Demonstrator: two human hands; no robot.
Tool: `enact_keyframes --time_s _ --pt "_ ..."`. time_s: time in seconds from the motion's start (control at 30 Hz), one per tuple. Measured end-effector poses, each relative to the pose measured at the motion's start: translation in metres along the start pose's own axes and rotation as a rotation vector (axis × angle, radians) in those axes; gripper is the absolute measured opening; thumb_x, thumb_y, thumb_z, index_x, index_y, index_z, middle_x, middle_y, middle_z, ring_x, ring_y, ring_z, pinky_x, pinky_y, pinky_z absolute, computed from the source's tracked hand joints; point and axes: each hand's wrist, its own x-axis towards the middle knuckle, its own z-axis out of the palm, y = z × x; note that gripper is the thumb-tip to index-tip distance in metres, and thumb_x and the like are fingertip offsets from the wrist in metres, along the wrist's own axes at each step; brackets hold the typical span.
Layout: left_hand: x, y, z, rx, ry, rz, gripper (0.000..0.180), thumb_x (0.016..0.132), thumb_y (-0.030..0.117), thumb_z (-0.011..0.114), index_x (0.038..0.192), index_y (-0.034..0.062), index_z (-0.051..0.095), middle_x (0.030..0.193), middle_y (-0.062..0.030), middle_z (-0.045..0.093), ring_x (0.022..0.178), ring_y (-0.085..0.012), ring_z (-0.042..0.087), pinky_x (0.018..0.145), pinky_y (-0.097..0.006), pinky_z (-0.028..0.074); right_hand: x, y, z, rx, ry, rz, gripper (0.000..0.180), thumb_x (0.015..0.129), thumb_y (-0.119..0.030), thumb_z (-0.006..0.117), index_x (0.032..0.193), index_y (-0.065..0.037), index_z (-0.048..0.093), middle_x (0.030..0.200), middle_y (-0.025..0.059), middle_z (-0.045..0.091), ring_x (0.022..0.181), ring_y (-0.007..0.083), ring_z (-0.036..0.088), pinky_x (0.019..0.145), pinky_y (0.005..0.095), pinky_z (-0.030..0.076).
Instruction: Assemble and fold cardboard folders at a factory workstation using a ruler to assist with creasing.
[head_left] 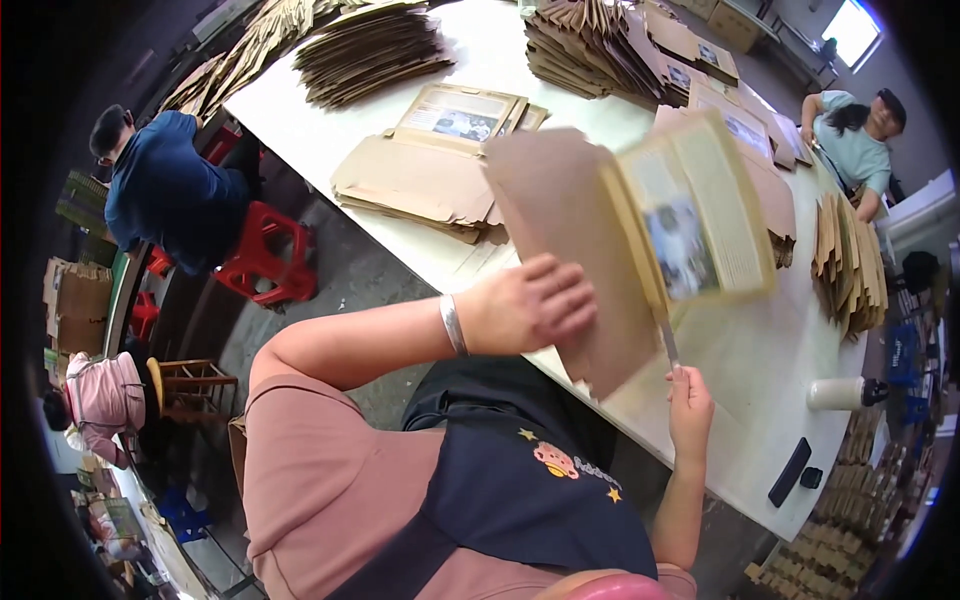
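A brown kraft paper folder (565,215) with a yellowish printed panel (735,215) is raised above the white table, slightly blurred. My left hand (540,305), with a silver bracelet at its wrist, has curled fingers closed at the folder's near left edge. In my right hand (690,400) is a thin, flat, blade-like tool (670,345), pinched upright. Its upper end meets the folder where the plain part joins the printed panel. Just beyond my left hand lies a stack of similar kraft folders (410,180).
More folder piles (375,50) stand along the far side of the white table (750,400). To the right are a white bottle (835,393), a phone (790,472) and a small black case (811,478). A red stool (265,255) and other people sit left; another person stands far right.
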Motion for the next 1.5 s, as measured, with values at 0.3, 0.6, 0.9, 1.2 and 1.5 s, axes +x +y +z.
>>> enact_keyframes --time_s 0.3,0.6,0.9,1.2,1.5 --pt "-0.123 -0.151 0.004 0.291 -0.097 -0.578 0.035 0.092 0.01 0.058 0.124 0.0153 0.074 0.13 -0.0045 0.072 0.121 -0.0232 0.067 0.106 -0.042 0.049 -0.001 0.053 -0.017 -0.434 0.243 -0.241 0.023 0.106 -0.024 0.06 0.099 -0.004 0.069 0.087 0.0124 0.07 0.076 0.0316 0.066 0.067 0.0402 0.051" --pt "-0.12 -0.214 0.038 -0.653 -0.513 -1.169 0.071 0.092 0.048 0.075 0.152 0.0162 0.054 0.136 -0.0231 0.065 0.121 -0.0323 0.066 0.098 -0.041 0.052 -0.017 0.093 -0.016 -0.572 0.433 -0.271 0.016 0.102 -0.022 0.064 0.098 -0.007 0.07 0.094 0.012 0.069 0.085 0.0358 0.067 0.072 0.046 0.053" --pt "-0.072 -0.239 0.066 -0.497 -0.838 -1.129 0.127 0.063 0.066 0.09 0.166 0.0284 0.024 0.171 -0.0161 0.019 0.131 -0.0413 0.058 0.109 -0.05 0.049 -0.024 0.085 -0.005 -0.593 0.518 -0.295 0.014 0.097 -0.027 0.069 0.091 -0.014 0.068 0.086 0.008 0.064 0.082 0.0325 0.065 0.069 0.046 0.052" --pt "0.127 -0.202 0.093 -0.266 -0.451 -0.287 0.074 0.099 0.051 0.065 0.158 0.0112 0.043 0.163 -0.0197 0.039 0.148 -0.0377 0.041 0.122 -0.046 0.036 -0.017 0.081 -0.01 -0.608 0.476 -0.286 0.014 0.097 -0.022 0.068 0.09 -0.01 0.066 0.086 0.0098 0.066 0.08 0.0347 0.066 0.067 0.0463 0.053" --pt "0.26 -0.12 0.144 -0.193 -0.207 -0.223 0.065 0.099 0.052 0.062 0.155 0.0232 0.047 0.147 -0.0112 0.061 0.134 -0.0324 0.058 0.108 -0.052 0.046 -0.014 0.088 -0.006 -0.639 0.519 -0.307 0.019 0.098 -0.031 0.068 0.09 -0.014 0.068 0.084 0.009 0.065 0.074 0.0347 0.066 0.064 0.0466 0.053"
